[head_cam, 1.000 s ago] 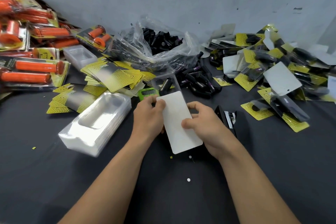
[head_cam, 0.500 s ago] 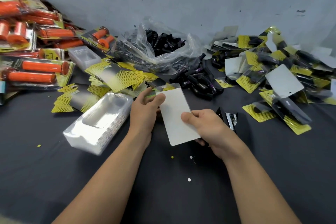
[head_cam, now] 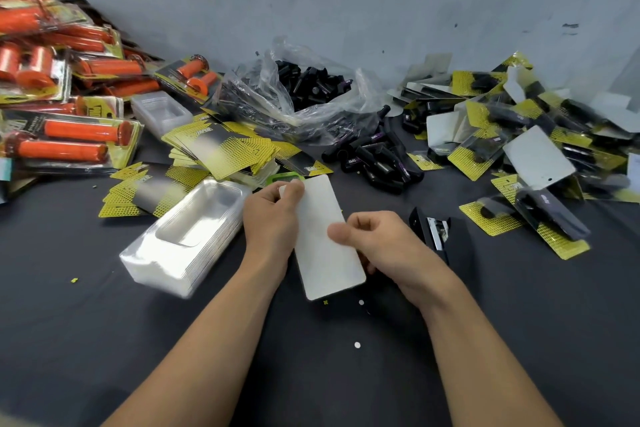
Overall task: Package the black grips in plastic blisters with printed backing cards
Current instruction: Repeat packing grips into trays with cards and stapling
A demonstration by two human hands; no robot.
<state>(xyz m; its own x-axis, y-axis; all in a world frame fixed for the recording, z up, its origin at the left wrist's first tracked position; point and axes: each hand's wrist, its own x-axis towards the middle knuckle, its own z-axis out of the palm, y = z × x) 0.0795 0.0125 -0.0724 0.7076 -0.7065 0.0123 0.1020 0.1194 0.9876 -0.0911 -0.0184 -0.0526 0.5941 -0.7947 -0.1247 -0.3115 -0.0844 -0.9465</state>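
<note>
Two hands are closed on one backing card [head_cam: 322, 253], which is held white side up over the bench [head_cam: 104, 340]. Its far corner is pinched by the left hand [head_cam: 270, 218], its right edge by the right hand [head_cam: 381, 239]. Black grips [head_cam: 374, 156] are heaped beyond; blisters [head_cam: 187, 236] are stacked just left. Lettering on the yellow printed cards [head_cam: 225, 146] is too blurred to be read.

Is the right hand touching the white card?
Touching. The head view shows the right hand pinching the card at its right edge with the thumb.
</note>
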